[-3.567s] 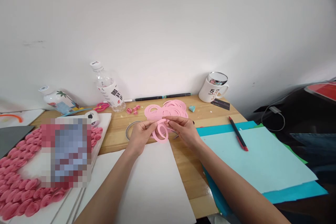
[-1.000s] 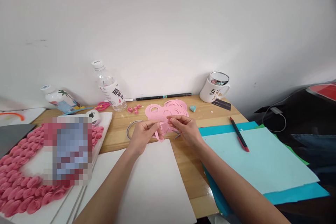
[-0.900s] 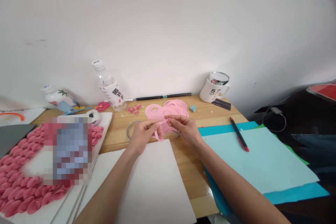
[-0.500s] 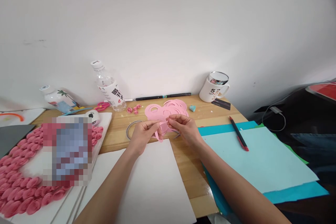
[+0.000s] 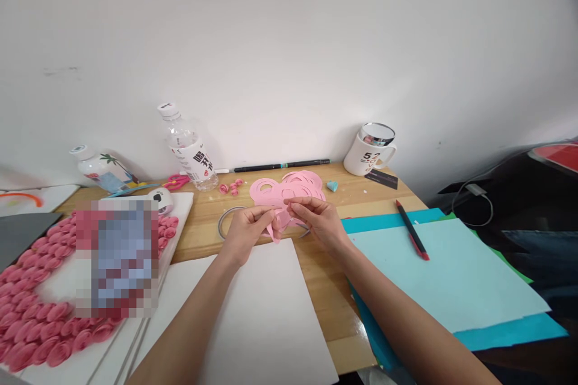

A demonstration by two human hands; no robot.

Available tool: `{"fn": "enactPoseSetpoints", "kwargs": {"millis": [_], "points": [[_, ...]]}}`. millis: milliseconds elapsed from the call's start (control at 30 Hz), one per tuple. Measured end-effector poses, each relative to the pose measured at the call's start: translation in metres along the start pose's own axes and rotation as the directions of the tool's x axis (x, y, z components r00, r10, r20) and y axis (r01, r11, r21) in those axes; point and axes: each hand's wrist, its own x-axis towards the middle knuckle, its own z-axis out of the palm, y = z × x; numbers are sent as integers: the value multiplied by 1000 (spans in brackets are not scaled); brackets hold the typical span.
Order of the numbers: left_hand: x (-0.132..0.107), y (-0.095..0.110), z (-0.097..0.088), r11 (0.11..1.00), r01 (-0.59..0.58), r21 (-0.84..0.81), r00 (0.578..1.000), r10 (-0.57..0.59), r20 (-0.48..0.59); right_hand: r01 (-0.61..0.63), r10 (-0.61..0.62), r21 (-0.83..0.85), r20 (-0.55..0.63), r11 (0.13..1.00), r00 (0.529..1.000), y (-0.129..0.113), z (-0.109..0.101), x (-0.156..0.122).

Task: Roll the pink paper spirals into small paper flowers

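Between my hands, a curling pink paper strip [image 5: 275, 231] is held over the table. My left hand [image 5: 247, 230] pinches the strip between thumb and fingers, and its loose end hangs down beside the thumb. My right hand [image 5: 320, 219] pinches the strip's other end, where the paper looks rolled; the fingertips partly hide it. Just behind my hands lies a pile of pink paper spiral cutouts [image 5: 300, 183]. Under and around the pile shows a grey ring [image 5: 222, 225]. Several small rolled pink paper roses [image 5: 233, 187] sit to the left of the pile.
A water bottle [image 5: 192, 156], a mug [image 5: 370, 150] and a long black pen [image 5: 257, 168] stand or lie along the wall. White board [image 5: 266, 313] is below my arms. Blue sheets [image 5: 447, 277] with a pen [image 5: 412, 231] lie right; a rose-covered board [image 5: 56, 301] lies left.
The hands hold almost the same place, with only a slight shift of the right fingers on the strip. The whole view has moved a few pixels.
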Motion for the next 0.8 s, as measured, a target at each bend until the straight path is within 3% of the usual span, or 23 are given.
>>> {"fn": "enactPoseSetpoints", "kwargs": {"millis": [133,333,633,800], "points": [[0,1,-1,1000,6,-11,1000,-6,-5,21,-21,16,28,1000,999,0,0,0],[0,-2,-1,1000,0,-16,999,0,33,14,-14,3,-31,1000,999,1,-2,1],[0,-1,0,1000,20,3,1000,-20,-18,31,-33,-34,-60,999,998,2,-2,2],[1,-2,-1,1000,7,-21,999,-8,-41,12,-12,-20,2,1000,1000,1,-1,0]]}}
